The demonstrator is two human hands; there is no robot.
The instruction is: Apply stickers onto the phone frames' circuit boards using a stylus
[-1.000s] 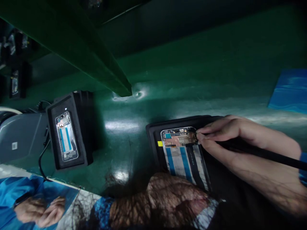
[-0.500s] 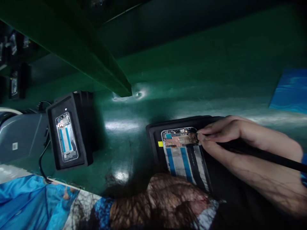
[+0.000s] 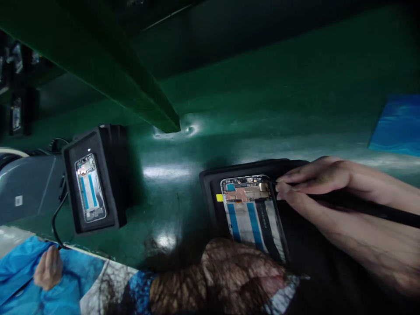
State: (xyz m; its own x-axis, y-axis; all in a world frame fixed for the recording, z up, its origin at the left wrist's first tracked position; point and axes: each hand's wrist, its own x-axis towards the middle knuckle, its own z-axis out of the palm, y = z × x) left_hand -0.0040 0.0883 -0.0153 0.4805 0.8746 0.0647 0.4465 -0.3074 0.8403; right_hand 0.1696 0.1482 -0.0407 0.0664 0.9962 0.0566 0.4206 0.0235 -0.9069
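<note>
My right hand (image 3: 315, 186) comes in from the right and grips a slim black stylus-like tool (image 3: 370, 210). Its fingertips rest just off the upper right corner of an opened smartphone frame (image 3: 247, 210), and the thin tool tip reaches that corner. The phone shows a circuit board with copper foil at one end and blue and white strips along its length. It lies in a black foam fixture (image 3: 210, 192) with a small yellow label (image 3: 219, 197). My left hand is not in view.
A second phone frame (image 3: 90, 188) sits in a black fixture (image 3: 111, 205) left of centre, near a grey device (image 3: 29, 188) and a black cable (image 3: 56, 223). A co-worker's hand (image 3: 48, 267) shows at lower left. A green beam (image 3: 108, 65) crosses overhead; a blue mat (image 3: 397, 127) lies at right.
My right hand has shifted slightly right along the phone's end. The co-worker's clasped hands at lower left have parted, and one hand now shows.
</note>
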